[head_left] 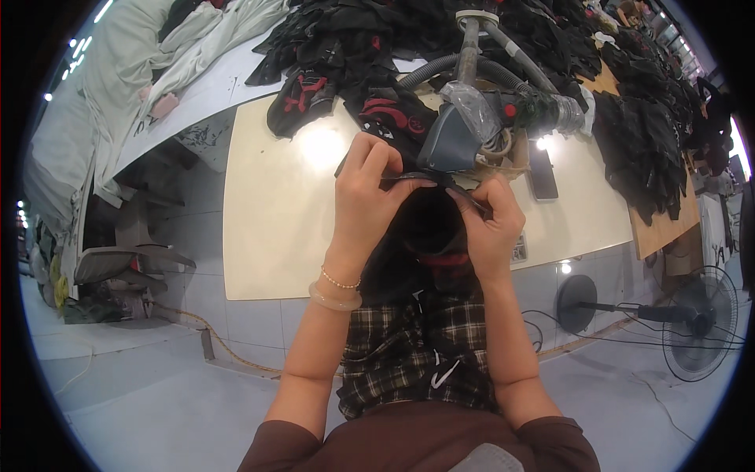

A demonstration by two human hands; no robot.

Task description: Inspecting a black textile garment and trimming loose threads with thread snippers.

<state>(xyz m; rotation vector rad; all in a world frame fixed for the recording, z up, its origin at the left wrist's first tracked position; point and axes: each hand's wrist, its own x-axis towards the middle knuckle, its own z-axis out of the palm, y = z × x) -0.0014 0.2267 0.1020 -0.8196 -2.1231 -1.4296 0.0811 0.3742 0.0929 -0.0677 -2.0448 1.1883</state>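
My left hand (370, 193) and my right hand (487, 220) both grip the rim of a black fabric piece (429, 224), holding its round opening spread between them at the near edge of the cream table (275, 228). The fabric hangs down toward my lap, where a red band shows on it. Just beyond my fingers stands a grey-blue machine head (450, 141) wrapped in clear plastic, fed by grey hoses (472, 67). A bracelet and a bangle sit on my left wrist.
Heaps of black and red fabric pieces (370, 71) cover the far side of the table and the wooden bench (668, 220) at right. A dark phone (543, 173) lies by the machine. Pale cloth (149, 63) is piled at left. A floor fan (700, 322) stands at right with cables.
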